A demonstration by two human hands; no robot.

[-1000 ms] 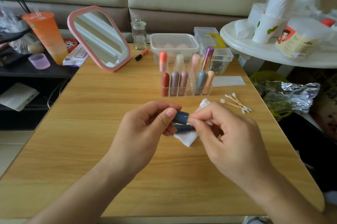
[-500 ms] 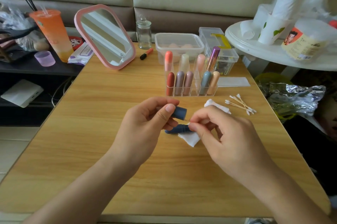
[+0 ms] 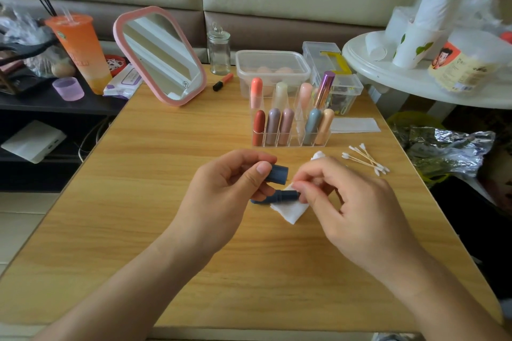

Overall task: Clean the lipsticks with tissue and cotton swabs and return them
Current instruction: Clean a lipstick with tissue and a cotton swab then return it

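Observation:
My left hand (image 3: 232, 191) grips a dark blue lipstick cap (image 3: 278, 174) between thumb and forefinger. Its lower fingers hold the matching dark blue lipstick body (image 3: 278, 197), which lies sideways just under the cap. My right hand (image 3: 352, 207) pinches a white tissue (image 3: 291, 209) against the body's right end; that tip is hidden by the fingers. Behind them, a clear organizer (image 3: 291, 142) holds several capped lipsticks. Loose cotton swabs (image 3: 365, 160) lie to its right on the wooden table (image 3: 166, 174).
A pink-framed mirror (image 3: 160, 55), a glass jar (image 3: 219, 52), clear plastic boxes (image 3: 273, 69) and a folded tissue (image 3: 354, 125) stand at the table's back. An orange cup (image 3: 80, 49) is on the dark shelf to the left. A white round table (image 3: 429, 74) crowds the right.
The lipstick body has sunk slightly below the cap. My right fingers have stayed pinched at its end, working there. The view has shifted a little.

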